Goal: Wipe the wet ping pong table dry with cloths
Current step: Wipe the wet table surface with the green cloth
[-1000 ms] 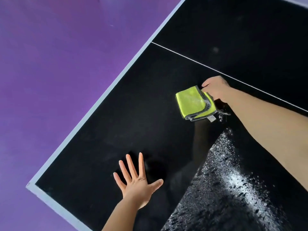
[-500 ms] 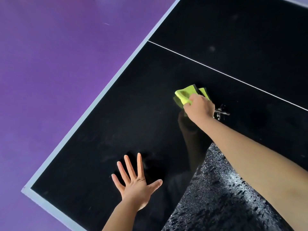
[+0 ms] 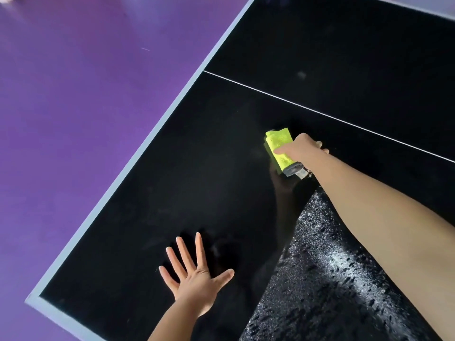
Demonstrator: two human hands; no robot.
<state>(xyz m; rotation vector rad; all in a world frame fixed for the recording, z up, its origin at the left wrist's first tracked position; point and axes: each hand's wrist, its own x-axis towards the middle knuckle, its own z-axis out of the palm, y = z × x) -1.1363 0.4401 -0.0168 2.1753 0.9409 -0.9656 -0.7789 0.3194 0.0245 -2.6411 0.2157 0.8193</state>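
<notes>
The black ping pong table [image 3: 187, 183] fills most of the view, with a pale border and a thin white centre line [image 3: 344, 120]. A folded yellow-green cloth with grey trim [image 3: 279, 148] lies on the table near that line, and my right hand [image 3: 301, 150] presses down on it, gripping it. My left hand [image 3: 194, 274] rests flat on the dry-looking surface near the table's corner, fingers spread, holding nothing. A wedge of water droplets [image 3: 327, 274] glistens at the lower right, just below the cloth and partly under my right forearm.
The purple floor [image 3: 73, 119] lies beyond the table's left edge. The table's corner [image 3: 33, 300] sits at the lower left. A faint smudge [image 3: 300, 75] shows on the far half past the centre line.
My right hand moved over the cloth, folded it narrower and turned it. The cloth now lies lengthwise under the hand. My left hand has stayed flat in place.
</notes>
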